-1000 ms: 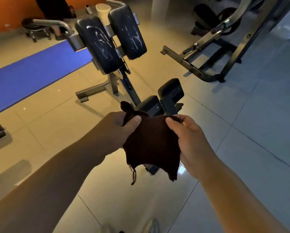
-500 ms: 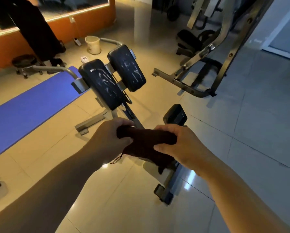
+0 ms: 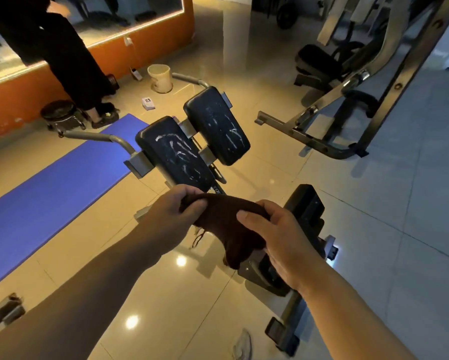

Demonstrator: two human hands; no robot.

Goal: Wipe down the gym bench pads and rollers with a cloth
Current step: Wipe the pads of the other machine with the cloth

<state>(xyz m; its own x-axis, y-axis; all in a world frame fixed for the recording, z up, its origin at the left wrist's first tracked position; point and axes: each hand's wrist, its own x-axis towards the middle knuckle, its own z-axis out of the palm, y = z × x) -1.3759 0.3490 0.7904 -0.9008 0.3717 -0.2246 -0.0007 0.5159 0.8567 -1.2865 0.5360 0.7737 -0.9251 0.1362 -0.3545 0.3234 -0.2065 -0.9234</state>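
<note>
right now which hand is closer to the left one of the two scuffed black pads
Left. The left hand, gripping the cloth, is just below the near end of that pad; the right hand grips the cloth's other end, farther right and lower in view.

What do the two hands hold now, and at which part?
Both hold the dark cloth: the left hand grips its left end, the right hand pinches its right side.

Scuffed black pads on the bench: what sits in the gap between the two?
In the head view, grey metal brackets of the bench frame bridge the gap between the nearer scuffed black pad and the farther pad.
</note>
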